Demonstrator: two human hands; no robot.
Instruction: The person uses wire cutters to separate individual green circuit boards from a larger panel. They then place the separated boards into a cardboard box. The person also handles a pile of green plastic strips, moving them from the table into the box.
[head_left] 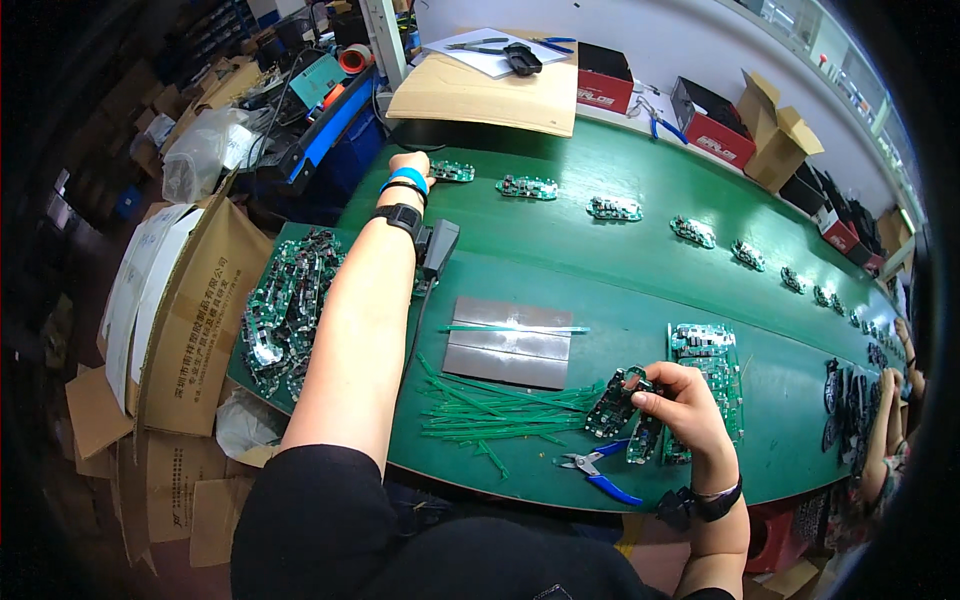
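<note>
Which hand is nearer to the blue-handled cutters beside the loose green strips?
Right. The right hand is just beyond and to the right of the cutters; the left hand is much farther away, by a circuit board farther back.

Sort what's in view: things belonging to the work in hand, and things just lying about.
Likely in use:
circuit boards in the right hand
board at the left hand
green strips
blue-handled cutters

Likely lying about:
cardboard cartons
red boxes
clear plastic bag
</note>
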